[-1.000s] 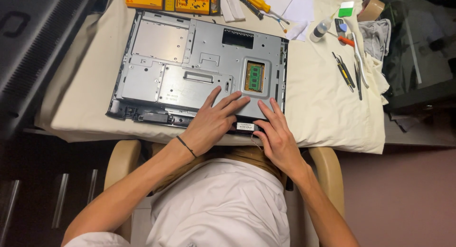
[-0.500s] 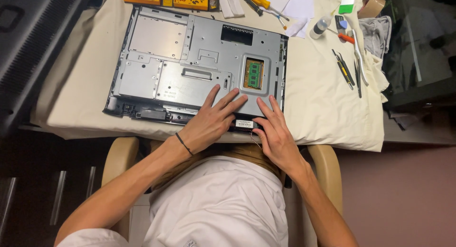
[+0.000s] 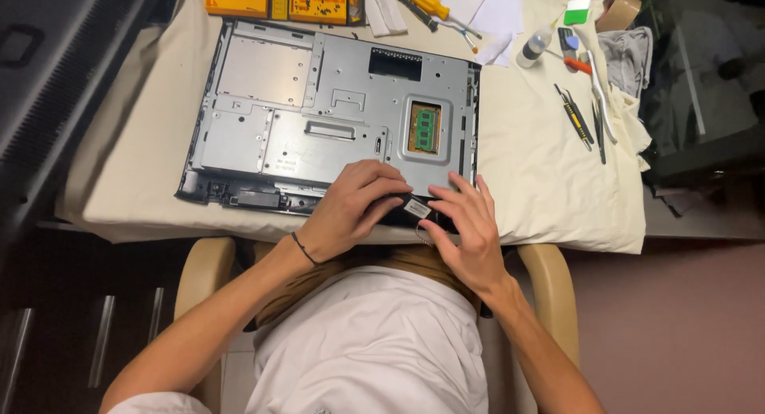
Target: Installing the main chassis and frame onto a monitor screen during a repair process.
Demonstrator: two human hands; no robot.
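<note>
A large flat device with a grey metal back shield (image 3: pixel 319 111) lies face down on a cream cloth (image 3: pixel 534 175) over the table. A green memory module (image 3: pixel 425 129) shows through an opening in the shield. My left hand (image 3: pixel 351 207) rests curled on the near black edge of the device, fingers bent over the shield. My right hand (image 3: pixel 466 223) lies beside it with fingers spread, its fingertips on the same near edge by a small white label (image 3: pixel 417 210). Neither hand holds a tool.
Yellow organiser boxes (image 3: pixel 275 0) and a yellow-handled screwdriver (image 3: pixel 434 6) lie at the far edge. A small bottle (image 3: pixel 532 47), tweezers and thin tools (image 3: pixel 586 115), tape roll (image 3: pixel 617 9) and grey cloth (image 3: pixel 629 55) sit at the right. Chair arms (image 3: pixel 550 294) flank my lap.
My left hand's fingers have curled in from a flat, spread pose. My right hand has stayed on the near edge. The camera view has shifted slightly.
</note>
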